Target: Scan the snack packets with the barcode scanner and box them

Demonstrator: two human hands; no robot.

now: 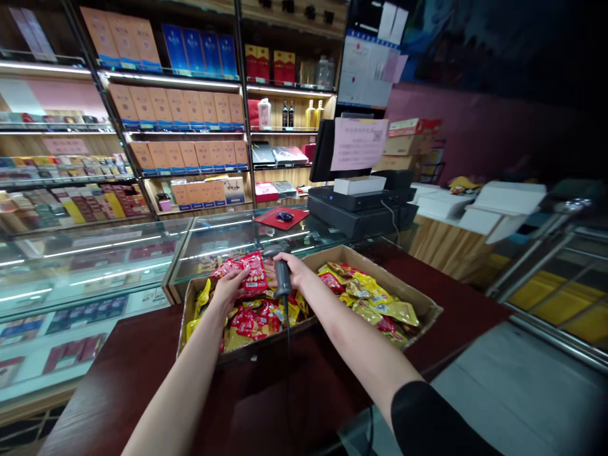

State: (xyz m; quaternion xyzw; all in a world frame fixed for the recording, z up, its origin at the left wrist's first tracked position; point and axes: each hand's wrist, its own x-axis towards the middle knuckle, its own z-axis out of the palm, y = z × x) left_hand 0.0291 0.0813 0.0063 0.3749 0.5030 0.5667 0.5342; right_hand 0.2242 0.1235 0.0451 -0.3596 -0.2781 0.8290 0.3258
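Observation:
My left hand (230,286) is closed on a red snack packet (254,271), holding it up over the left part of a long cardboard box (349,254). Close beside it, my right hand (293,267) grips a dark barcode scanner (282,276) by its handle. The scanner's head points left toward the packet, and its cable (287,342) hangs down across the front of the box. Loose red and yellow packets (370,291) fill the box on both sides of my right forearm. Part of the contents is hidden beneath my arms.
The box rests on a dark red counter (294,392). Behind it a glass display case (237,233) carries a computer mouse (284,216) on a red mat. A checkout monitor (323,151) stands at the back right, and a metal railing (536,247) runs along the right.

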